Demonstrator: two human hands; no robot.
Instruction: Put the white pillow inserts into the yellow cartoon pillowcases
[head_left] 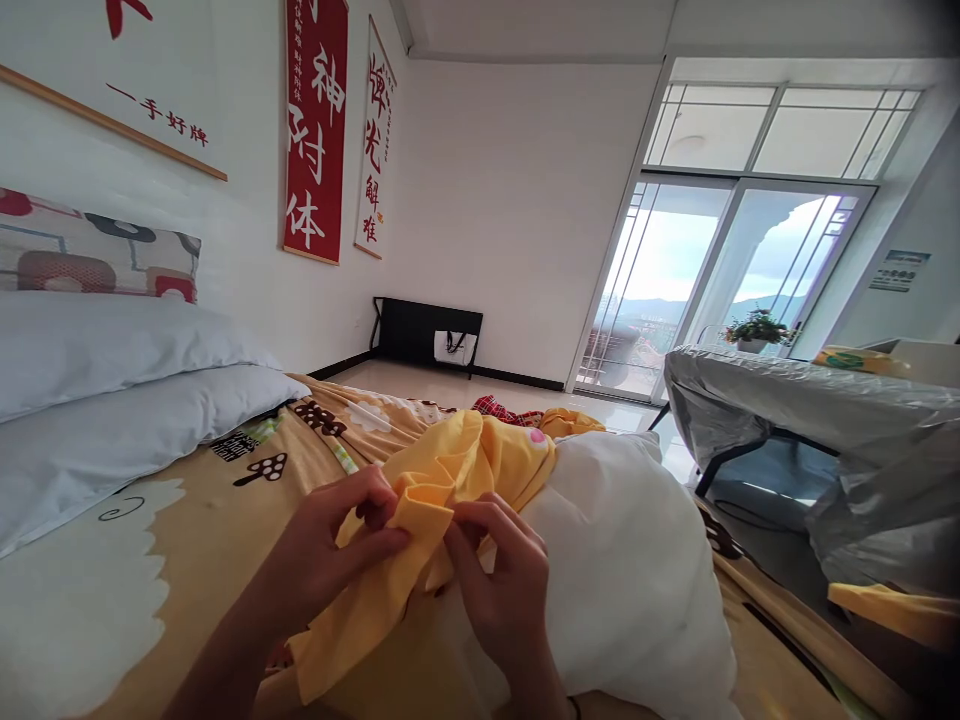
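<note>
A yellow pillowcase [480,465] lies bunched over the near end of a white pillow [630,570] on the bed. My left hand [337,540] pinches a fold of the yellow cloth from the left, fingers closed on it. My right hand [502,570] grips the same edge from the right, fingers curled into the fabric. The two hands nearly touch at the fold. The pillow stretches away to the right, mostly bare.
The bed has a yellow cartoon-print sheet [225,520]. Two white pillows [112,390] are stacked at the left by the wall. A red checked cloth [502,410] lies beyond. A table under grey plastic [810,410] stands to the right, with glass doors [712,280] behind.
</note>
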